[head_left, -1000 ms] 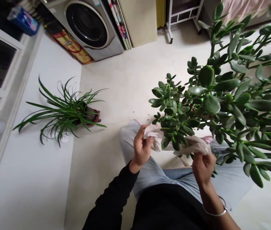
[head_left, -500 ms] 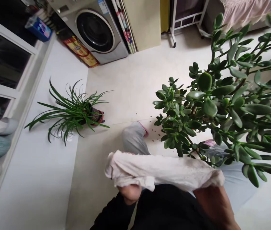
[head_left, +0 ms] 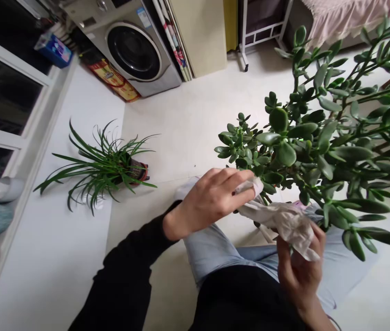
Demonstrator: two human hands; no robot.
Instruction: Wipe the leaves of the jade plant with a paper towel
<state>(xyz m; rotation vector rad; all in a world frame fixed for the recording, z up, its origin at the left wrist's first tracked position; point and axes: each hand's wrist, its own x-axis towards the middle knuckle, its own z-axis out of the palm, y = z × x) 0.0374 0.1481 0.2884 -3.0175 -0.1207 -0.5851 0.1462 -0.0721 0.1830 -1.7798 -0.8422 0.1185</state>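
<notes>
Head view, left hand (head_left: pixel 210 202): fingers pinched shut on white cloth (head_left: pixel 284 225), against jade plant (head_left: pixel 319 154).
Right hand (head_left: pixel 300 271): fingers curled around the same cloth.
Risk: a hard tug could snap a leaf (head_left: pixel 278 120).

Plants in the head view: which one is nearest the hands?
The jade plant, its leaves over the right hand; the spiky plant stands well away to the left.
</notes>
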